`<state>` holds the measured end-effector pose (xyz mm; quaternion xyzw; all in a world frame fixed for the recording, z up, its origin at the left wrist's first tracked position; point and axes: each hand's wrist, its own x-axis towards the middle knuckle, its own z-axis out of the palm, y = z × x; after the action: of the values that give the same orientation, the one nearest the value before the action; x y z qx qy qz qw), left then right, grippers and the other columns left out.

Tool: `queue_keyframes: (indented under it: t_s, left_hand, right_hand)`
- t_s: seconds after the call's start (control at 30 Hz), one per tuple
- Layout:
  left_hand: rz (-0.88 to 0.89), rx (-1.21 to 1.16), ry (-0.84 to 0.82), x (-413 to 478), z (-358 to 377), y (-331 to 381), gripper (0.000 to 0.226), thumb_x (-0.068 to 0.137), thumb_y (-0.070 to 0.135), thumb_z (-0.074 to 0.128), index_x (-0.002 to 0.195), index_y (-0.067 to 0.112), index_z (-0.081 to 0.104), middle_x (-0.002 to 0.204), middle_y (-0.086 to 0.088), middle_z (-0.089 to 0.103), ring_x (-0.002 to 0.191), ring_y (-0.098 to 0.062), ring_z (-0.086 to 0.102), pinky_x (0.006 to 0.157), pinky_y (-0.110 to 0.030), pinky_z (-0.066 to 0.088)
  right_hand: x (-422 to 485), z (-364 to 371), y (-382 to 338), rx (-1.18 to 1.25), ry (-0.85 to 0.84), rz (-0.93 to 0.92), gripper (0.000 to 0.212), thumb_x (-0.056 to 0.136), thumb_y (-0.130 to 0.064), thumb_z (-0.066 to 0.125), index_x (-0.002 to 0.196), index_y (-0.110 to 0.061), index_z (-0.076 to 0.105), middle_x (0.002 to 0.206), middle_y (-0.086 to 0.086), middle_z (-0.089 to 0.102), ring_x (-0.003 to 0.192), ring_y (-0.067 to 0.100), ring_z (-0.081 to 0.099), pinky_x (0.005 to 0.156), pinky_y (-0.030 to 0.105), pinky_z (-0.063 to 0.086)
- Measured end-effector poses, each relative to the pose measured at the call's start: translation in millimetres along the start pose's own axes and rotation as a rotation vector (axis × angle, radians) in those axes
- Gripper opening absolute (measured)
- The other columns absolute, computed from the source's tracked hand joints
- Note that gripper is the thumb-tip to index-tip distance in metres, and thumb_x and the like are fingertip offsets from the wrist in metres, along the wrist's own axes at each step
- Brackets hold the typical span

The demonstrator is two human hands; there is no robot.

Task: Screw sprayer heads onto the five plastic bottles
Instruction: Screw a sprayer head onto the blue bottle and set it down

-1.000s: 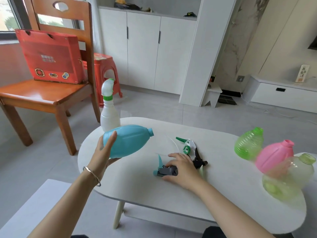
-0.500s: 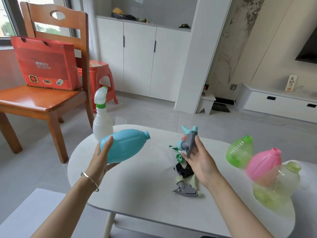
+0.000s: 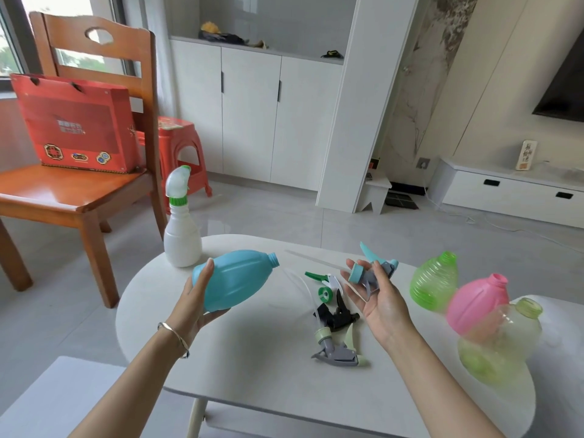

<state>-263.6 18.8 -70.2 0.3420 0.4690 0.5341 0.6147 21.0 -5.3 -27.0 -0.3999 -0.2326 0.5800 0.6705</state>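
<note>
My left hand [image 3: 196, 303] grips a blue bottle [image 3: 235, 279] tilted on its side above the white table [image 3: 252, 358], its open neck pointing right. My right hand [image 3: 376, 298] holds a blue and grey sprayer head [image 3: 368, 270] just right of that neck, its collar facing the bottle. A white bottle [image 3: 181, 229] with a sprayer head fitted stands at the table's far left. On the right lie a green bottle [image 3: 434, 282], a pink bottle [image 3: 474, 300] and a clear yellowish bottle [image 3: 499, 339], all with open necks.
Loose sprayer heads lie mid-table: a green and white one [image 3: 324, 282], a black one [image 3: 336, 314] and a grey, pale green one [image 3: 338, 350]. A wooden chair [image 3: 72, 191] with a red box [image 3: 76, 121] stands left, a red stool [image 3: 180, 147] behind it.
My right hand picked the blue sprayer head off the table and lifted it level with the blue bottle's neck. The left hand kept holding the bottle, raised slightly.
</note>
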Motion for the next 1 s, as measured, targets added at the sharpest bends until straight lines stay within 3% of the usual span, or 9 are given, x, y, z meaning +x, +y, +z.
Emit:
queue_keyframes:
  t_s: [0.13, 0.23, 0.47, 0.6, 0.7, 0.8, 0.87, 0.93, 1.0]
  left_hand:
    - [0.013, 0.035, -0.008, -2.1, 1.6, 1.2, 0.051, 0.073, 0.062, 0.054, 0.116, 0.036, 0.052, 0.125, -0.005, 0.06, 0.111, -0.023, 0.062, 0.081, -0.038, 0.054]
    - [0.001, 0.051, -0.023, -3.6, 4.0, 0.4, 0.041, 0.08, 0.06, 0.052, 0.113, 0.036, 0.054, 0.123, -0.004, 0.062, 0.109, -0.022, 0.063, 0.083, -0.038, 0.054]
    - [-0.029, 0.158, -0.116, -13.3, 16.2, -5.7, 0.077, 0.054, 0.075, 0.062, 0.119, 0.035, 0.056, 0.119, -0.002, 0.067, 0.104, -0.019, 0.068, 0.082, -0.038, 0.058]
    - [-0.051, 0.163, -0.153, -16.6, 24.7, -7.7, 0.083, 0.048, 0.078, 0.065, 0.118, 0.034, 0.057, 0.117, -0.003, 0.068, 0.1, -0.02, 0.07, 0.078, -0.037, 0.059]
    - [-0.033, 0.197, -0.146, -19.6, 27.7, -7.1, 0.088, 0.044, 0.082, 0.064, 0.117, 0.034, 0.057, 0.116, -0.004, 0.068, 0.097, -0.019, 0.071, 0.074, -0.037, 0.06]
    - [-0.01, 0.284, -0.153, -21.4, 29.0, -5.4, 0.093, 0.04, 0.089, 0.057, 0.114, 0.033, 0.059, 0.111, -0.006, 0.07, 0.091, -0.02, 0.071, 0.064, -0.038, 0.06]
    - [-0.064, 0.332, -0.177, -22.2, 29.9, -3.8, 0.094, 0.039, 0.091, 0.051, 0.109, 0.029, 0.063, 0.096, -0.009, 0.075, 0.079, -0.023, 0.073, 0.057, -0.035, 0.058]
    - [-0.109, 0.37, -0.214, -24.9, 32.2, -2.1, 0.091, 0.044, 0.087, 0.042, 0.106, 0.025, 0.065, 0.08, -0.011, 0.075, 0.067, -0.023, 0.071, 0.055, -0.031, 0.056]
    - [-0.093, 0.346, -0.249, -28.3, 34.4, -1.0, 0.085, 0.047, 0.083, 0.044, 0.107, 0.027, 0.064, 0.084, -0.008, 0.076, 0.072, -0.022, 0.071, 0.059, -0.032, 0.057]
  right_hand:
    - [1.0, -0.6, 3.9, -0.053, -0.016, 0.004, 0.023, 0.097, -0.027, 0.043, 0.087, -0.015, 0.06, 0.099, 0.003, 0.073, 0.093, 0.022, 0.069, 0.06, 0.023, 0.057]
    - [1.7, 2.0, 8.1, -0.097, -0.037, 0.015, 0.021, 0.096, -0.027, 0.045, 0.087, -0.014, 0.06, 0.104, 0.006, 0.071, 0.092, 0.023, 0.067, 0.06, 0.024, 0.057]
    - [-8.7, 7.7, 18.1, -0.397, -0.169, 0.028, 0.012, 0.084, -0.014, 0.065, 0.096, -0.012, 0.063, 0.11, 0.007, 0.069, 0.093, 0.015, 0.064, 0.075, 0.025, 0.058]
    - [-18.9, 15.5, 18.4, -0.593, -0.213, -0.002, 0.023, 0.079, -0.009, 0.071, 0.1, -0.011, 0.063, 0.086, 0.002, 0.065, 0.07, 0.011, 0.061, 0.054, 0.019, 0.049]
    - [-21.8, 18.9, 14.3, -0.609, -0.2, -0.061, 0.026, 0.076, -0.005, 0.073, 0.099, -0.008, 0.062, 0.074, 0.004, 0.064, 0.055, 0.009, 0.057, 0.05, 0.019, 0.046]
    - [-24.7, 21.3, 9.8, -0.619, -0.235, -0.104, 0.024, 0.074, -0.003, 0.074, 0.097, -0.004, 0.065, 0.078, 0.004, 0.066, 0.059, 0.016, 0.054, 0.052, 0.019, 0.047]
    - [-27.2, 22.7, 7.7, -0.644, -0.299, -0.108, 0.024, 0.074, -0.002, 0.074, 0.097, -0.006, 0.067, 0.082, 0.008, 0.067, 0.064, 0.023, 0.051, 0.053, 0.022, 0.046]
    - [-28.9, 23.9, 8.2, -0.668, -0.342, -0.12, 0.026, 0.073, -0.002, 0.075, 0.097, -0.011, 0.068, 0.087, 0.01, 0.068, 0.072, 0.025, 0.054, 0.058, 0.024, 0.047]
    - [-28.8, 25.3, 9.1, -0.652, -0.317, -0.141, 0.025, 0.073, -0.002, 0.075, 0.095, -0.012, 0.069, 0.086, 0.012, 0.067, 0.072, 0.024, 0.054, 0.055, 0.023, 0.047]
